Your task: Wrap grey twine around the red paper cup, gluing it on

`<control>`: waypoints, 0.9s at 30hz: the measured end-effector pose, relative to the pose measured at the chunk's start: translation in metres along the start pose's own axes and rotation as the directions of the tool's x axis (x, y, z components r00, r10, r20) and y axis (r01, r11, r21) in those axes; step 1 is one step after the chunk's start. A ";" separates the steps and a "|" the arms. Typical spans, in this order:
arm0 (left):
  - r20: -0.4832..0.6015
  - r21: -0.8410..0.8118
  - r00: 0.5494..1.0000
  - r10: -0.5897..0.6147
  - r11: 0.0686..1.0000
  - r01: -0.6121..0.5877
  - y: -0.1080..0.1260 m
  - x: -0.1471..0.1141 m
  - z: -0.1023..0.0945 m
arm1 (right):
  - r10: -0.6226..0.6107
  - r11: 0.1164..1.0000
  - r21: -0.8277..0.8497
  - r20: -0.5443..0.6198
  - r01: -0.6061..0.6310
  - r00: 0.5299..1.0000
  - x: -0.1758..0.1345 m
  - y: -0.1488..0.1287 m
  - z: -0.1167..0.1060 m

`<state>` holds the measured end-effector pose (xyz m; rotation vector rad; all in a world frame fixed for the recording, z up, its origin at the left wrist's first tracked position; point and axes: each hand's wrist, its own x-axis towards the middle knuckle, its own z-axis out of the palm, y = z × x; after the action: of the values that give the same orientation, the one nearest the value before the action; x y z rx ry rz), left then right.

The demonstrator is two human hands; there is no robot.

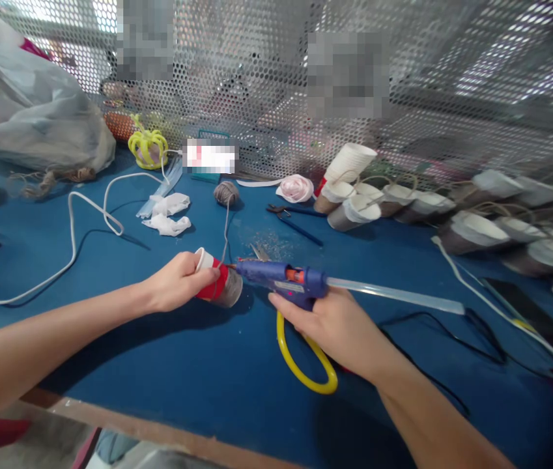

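Note:
My left hand (181,283) is closed around a paper cup (231,291), tilted on its side with its white rim toward me. The cup is red near the rim, and grey yarn wraps its lower part. From it a strand runs up to a small ball of grey yarn (226,193) on the table. A blue hot glue gun (281,277) is gripped in my right hand (337,326), its nozzle at the cup's side. A clear glue stick (398,296) juts from its back. Below lie scissors with a yellow handle (283,345), partly hidden by that hand.
Several yarn-wrapped cups (354,212) stand at the right and back right. Blue-handled pliers (300,221), a pink ribbon roll (296,189) and crumpled white tissue (167,225) lie farther back. A white cable (73,241) crosses the left side. Perforated metal mesh (266,85) rises behind.

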<state>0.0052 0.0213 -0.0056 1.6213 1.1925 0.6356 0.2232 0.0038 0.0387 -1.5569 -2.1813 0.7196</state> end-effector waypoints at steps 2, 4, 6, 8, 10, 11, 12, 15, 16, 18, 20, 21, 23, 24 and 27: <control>0.006 0.002 1.000 0.009 1.000 -0.009 0.001 -0.001 0.000 | 0.068 0.991 0.109 0.058 -0.074 0.996 0.001 0.001 -0.001; 0.012 -0.012 0.999 0.033 0.999 -0.033 0.003 -0.002 0.000 | 0.121 0.957 0.250 0.119 -0.148 0.985 0.003 0.005 -0.004; 0.016 -0.041 0.998 0.063 0.997 -0.062 0.005 -0.003 0.000 | 0.163 0.905 0.377 0.117 -0.196 0.980 0.008 0.011 -0.008; 0.015 -0.065 0.996 0.086 0.994 -0.085 0.005 -0.004 0.000 | 0.231 0.860 0.452 0.067 -0.236 0.971 0.014 0.020 -0.015; 0.014 -0.077 0.994 0.106 0.992 -0.104 0.005 -0.005 0.000 | 0.318 0.842 0.461 -0.007 -0.279 0.948 0.023 0.032 -0.022; 0.013 -0.077 0.993 0.115 0.991 -0.113 0.004 -0.006 0.000 | 0.355 0.841 0.452 -0.044 -0.299 0.934 0.027 0.039 -0.025; 0.009 -0.073 0.992 0.124 0.990 -0.123 0.004 -0.006 -0.001 | 0.390 0.840 0.435 -0.068 -0.324 0.918 0.031 0.045 -0.028; -0.001 -0.043 0.989 0.151 0.988 -0.151 0.004 -0.008 0.000 | 0.473 0.837 0.353 -0.084 -0.418 0.877 0.042 0.063 -0.028; -0.002 -0.033 0.987 0.161 0.986 -0.161 0.005 -0.008 0.000 | 0.498 0.833 0.319 -0.076 -0.452 0.864 0.045 0.068 -0.027; 0.009 -0.021 0.983 0.183 0.983 -0.183 0.005 -0.009 0.000 | 0.543 0.821 0.249 -0.061 -0.514 0.838 0.050 0.076 -0.022; 0.024 -0.015 0.978 0.206 0.978 -0.206 0.006 -0.010 0.001 | 0.572 0.813 0.180 -0.068 -0.554 0.817 0.054 0.080 -0.019; 0.031 -0.014 0.975 0.221 0.975 -0.220 0.007 -0.010 0.001 | 0.578 0.813 0.145 -0.083 -0.564 0.812 0.056 0.081 -0.018; 0.038 -0.007 0.967 0.252 0.968 -0.252 0.008 -0.011 0.001 | 0.574 0.819 0.074 -0.134 -0.569 0.808 0.058 0.080 -0.019; 0.040 -0.003 0.963 0.267 0.964 -0.267 0.009 -0.012 0.001 | 0.561 0.825 0.042 -0.168 -0.563 0.810 0.059 0.077 -0.020; 0.041 0.008 0.952 0.304 0.952 -0.305 0.010 -0.013 0.002 | 0.470 0.875 -0.009 -0.230 -0.485 0.852 0.056 0.061 -0.022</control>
<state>0.0059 0.0083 0.0048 1.8403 0.9261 0.7854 0.2635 0.0770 0.0205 -2.1388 -1.6810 0.5748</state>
